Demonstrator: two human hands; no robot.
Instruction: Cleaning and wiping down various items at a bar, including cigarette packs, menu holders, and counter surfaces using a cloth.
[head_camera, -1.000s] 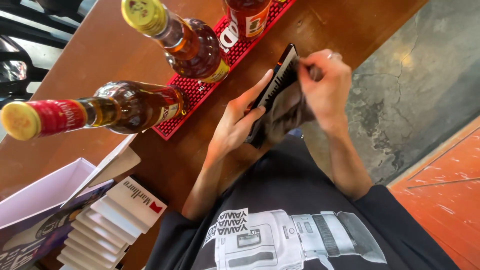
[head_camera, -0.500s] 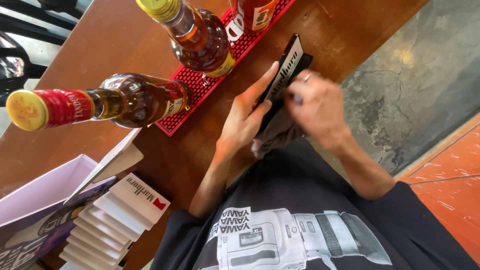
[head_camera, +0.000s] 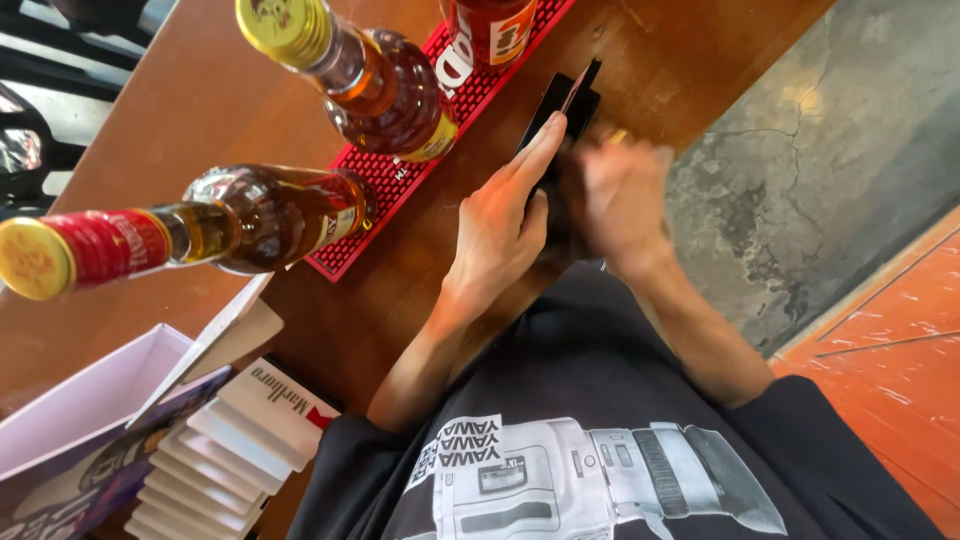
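My left hand (head_camera: 505, 215) grips a flat black folder-like thing (head_camera: 566, 102) standing on edge at the rim of the brown wooden counter (head_camera: 180, 110), index finger stretched up along it. My right hand (head_camera: 622, 200) is motion-blurred right beside it, pressing a dark cloth (head_camera: 562, 215) against the black thing. A ring shows on the right hand.
A red rubber bar mat (head_camera: 395, 175) on the counter carries three amber liquor bottles: red-capped (head_camera: 200, 230), yellow-capped (head_camera: 365, 80), and another bottle (head_camera: 490, 25) at the top. A stack of white packs (head_camera: 235, 440) and an open box (head_camera: 80, 420) lie at lower left. Concrete floor lies right.
My right hand has dropped from the top of the black thing to its lower side with the cloth and is now blurred. My left hand keeps its hold.
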